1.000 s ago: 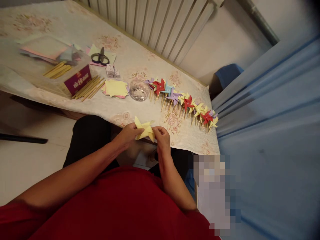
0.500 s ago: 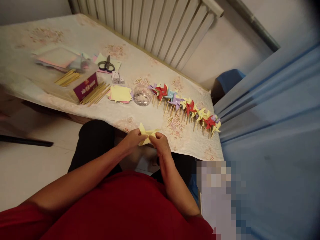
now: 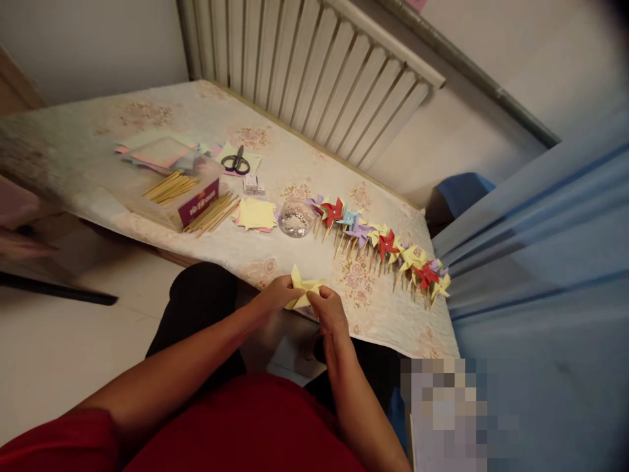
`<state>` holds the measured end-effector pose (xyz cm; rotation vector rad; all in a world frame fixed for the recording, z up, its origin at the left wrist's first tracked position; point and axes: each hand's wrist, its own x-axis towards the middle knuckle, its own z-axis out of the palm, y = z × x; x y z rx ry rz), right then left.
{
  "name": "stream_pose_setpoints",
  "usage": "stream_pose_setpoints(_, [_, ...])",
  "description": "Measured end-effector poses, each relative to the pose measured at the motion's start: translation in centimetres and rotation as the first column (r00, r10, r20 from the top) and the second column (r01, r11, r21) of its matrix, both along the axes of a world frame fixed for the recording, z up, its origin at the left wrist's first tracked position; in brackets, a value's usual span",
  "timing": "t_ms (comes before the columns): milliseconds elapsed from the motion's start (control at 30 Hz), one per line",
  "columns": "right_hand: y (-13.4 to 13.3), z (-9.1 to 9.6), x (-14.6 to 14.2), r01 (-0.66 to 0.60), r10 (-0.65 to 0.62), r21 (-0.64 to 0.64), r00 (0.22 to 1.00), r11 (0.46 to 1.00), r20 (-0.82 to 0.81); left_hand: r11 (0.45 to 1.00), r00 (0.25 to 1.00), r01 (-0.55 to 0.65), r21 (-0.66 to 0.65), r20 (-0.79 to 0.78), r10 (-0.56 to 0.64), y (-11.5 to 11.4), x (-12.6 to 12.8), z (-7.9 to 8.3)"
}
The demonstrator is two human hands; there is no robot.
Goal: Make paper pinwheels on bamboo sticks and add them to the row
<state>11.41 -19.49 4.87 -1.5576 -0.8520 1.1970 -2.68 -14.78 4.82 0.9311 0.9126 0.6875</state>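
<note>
A yellow paper pinwheel (image 3: 297,283), with its points partly folded in, is held at the table's front edge. My left hand (image 3: 276,296) pinches its left side, and my right hand (image 3: 330,309) grips the right side with the thumb near the centre. Beyond the hands sits a round clear dish (image 3: 295,219) of small shiny pins. To its left lies a stack of cut yellow paper (image 3: 257,214). Several finished pinwheels (image 3: 387,244) in red, yellow, purple and blue lie in a row on wooden sticks to the right.
A clear box (image 3: 164,213) of sticks stands left, with loose sticks (image 3: 212,214) beside it. Behind are scissors (image 3: 236,162), small white boxes (image 3: 253,184) and coloured paper sheets (image 3: 160,154). A radiator (image 3: 304,78) borders the table's back; a blue curtain (image 3: 535,275) hangs right.
The camera view has shifted, so everything appears lower and further right. Both hands keep their hold on the yellow pinwheel, with little visible change in its folds.
</note>
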Motion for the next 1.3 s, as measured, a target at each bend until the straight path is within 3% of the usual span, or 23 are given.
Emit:
stream_pose_setpoints(233, [1.2, 0.3, 1.1, 0.151, -0.151, 0.021, 0.988, 0.988, -0.019, 1.000, 1.000, 0.007, -0.025, 0.014, -0.007, 3.0, 0.3, -0.2])
stream_pose_setpoints(333, [2.1, 0.8, 2.8, 0.258, -0.264, 0.080, 0.962, 0.963, 0.073, 0.999, 1.000, 0.020, -0.026, 0.016, -0.019, 4.8, 0.9, -0.2])
stream_pose_setpoints(433, [3.7, 2.1, 4.4, 0.280, -0.301, 0.135, 0.938, 0.951, 0.174, 0.996, 0.995, 0.094, 0.003, 0.032, -0.094, 6.9, 2.0, -0.7])
stream_pose_setpoints(600, [7.8, 5.5, 4.9, 0.148, -0.207, 0.203, 0.927, 0.968, 0.312, 0.979, 0.974, 0.205, 0.012, 0.093, -0.205, 10.3, 3.5, -2.6])
stream_pose_setpoints(800, [15.0, 7.6, 3.5, -0.191, 0.049, 0.194, 0.823, 0.962, 0.566, 0.958, 0.943, 0.284, -0.037, 0.190, -0.272, 12.0, 3.1, -4.3])
stream_pose_setpoints(900, [19.4, 7.1, 2.4, -0.366, 0.198, 0.098, 0.686, 0.925, 0.700, 0.963, 0.959, 0.262, -0.059, 0.128, -0.253, 12.0, 3.3, -4.5])
stream_pose_setpoints(1033, [24.4, 5.3, 0.6, -0.520, 0.379, -0.130, 0.408, 0.844, 0.831, 0.963, 0.967, 0.250, -0.098, 0.077, -0.243, 11.8, 4.0, -4.4])
stream_pose_setpoints(1200, [28.0, 3.1, -1.2, -0.533, 0.440, -0.379, -0.013, 0.757, 0.898, 0.955, 0.965, 0.254, -0.155, 0.110, -0.239, 11.8, 4.1, -4.0])
stream_pose_setpoints(1300, [29.0, 2.3, -2.0, -0.515, 0.440, -0.460, -0.171, 0.723, 0.882, 0.951, 0.963, 0.256, -0.174, 0.128, -0.236, 11.9, 4.1, -3.8])
